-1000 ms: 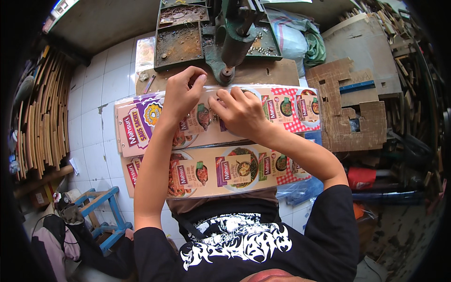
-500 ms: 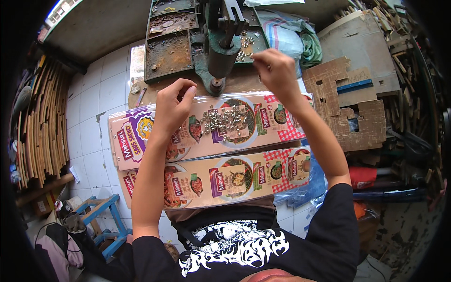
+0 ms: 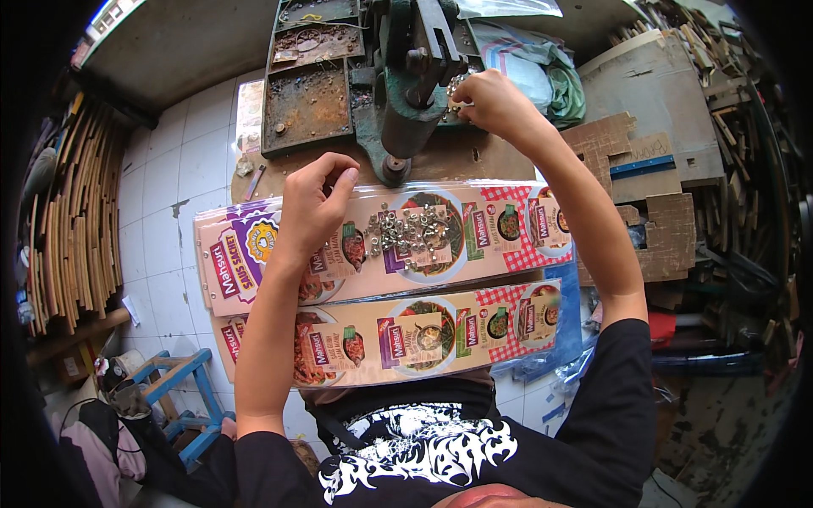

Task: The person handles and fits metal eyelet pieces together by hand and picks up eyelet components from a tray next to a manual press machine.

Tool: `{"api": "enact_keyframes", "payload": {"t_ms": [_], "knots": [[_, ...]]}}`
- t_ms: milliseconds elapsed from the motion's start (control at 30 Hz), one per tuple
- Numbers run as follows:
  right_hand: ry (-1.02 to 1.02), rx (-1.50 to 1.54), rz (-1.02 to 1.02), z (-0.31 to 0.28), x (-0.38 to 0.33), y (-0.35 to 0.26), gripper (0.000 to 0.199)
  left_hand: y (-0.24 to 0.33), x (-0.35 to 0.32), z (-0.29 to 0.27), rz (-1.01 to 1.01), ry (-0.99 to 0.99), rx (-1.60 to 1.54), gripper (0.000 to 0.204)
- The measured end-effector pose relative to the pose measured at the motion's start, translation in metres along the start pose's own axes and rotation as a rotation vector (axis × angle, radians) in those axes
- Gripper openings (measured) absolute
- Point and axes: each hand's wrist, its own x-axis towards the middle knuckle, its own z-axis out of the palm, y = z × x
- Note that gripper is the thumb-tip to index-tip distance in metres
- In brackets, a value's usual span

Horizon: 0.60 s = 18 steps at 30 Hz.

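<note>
My right hand (image 3: 493, 103) reaches into the tray compartment right of the green hand press (image 3: 408, 127), its fingertips pinched together among small shiny metal eyelets (image 3: 457, 85). Whether an eyelet is between them cannot be made out. My left hand (image 3: 320, 191) hovers over the upper printed sheet stack (image 3: 339, 284), left of the press's lower die (image 3: 395, 167). Its fingers are curled toward the thumb, and anything inside is hidden. A loose heap of silvery eyelets (image 3: 411, 230) lies on that stack. Nearer my body rests a second printed stack (image 3: 373, 368).
A rusty divided tray (image 3: 309, 106) flanks the press on the left. Behind it on the right are a white-and-green sack (image 3: 529, 72) and cut brown boards (image 3: 660, 233). Board stacks (image 3: 72, 229) line the left, above a blue wooden stool frame (image 3: 190, 389).
My right hand has moved away from me, deeper into the eyelet compartment. My left hand keeps nearly the same curled pose. The whole view has shifted slightly.
</note>
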Motion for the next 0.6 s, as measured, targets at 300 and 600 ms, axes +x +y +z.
{"api": "enact_keyframes", "payload": {"t_ms": [300, 600], "knots": [[-0.041, -0.097, -0.034, 0.0028, 0.0050, -0.0034, 0.017, 0.0009, -0.0008, -0.0006, 0.003, -0.003, -0.009, 0.014], [0.000, -0.117, -0.065, 0.0027, 0.0041, -0.0071, 0.008, 0.0019, -0.0006, -0.0022, -0.004, -0.020, 0.003, 0.015]]}}
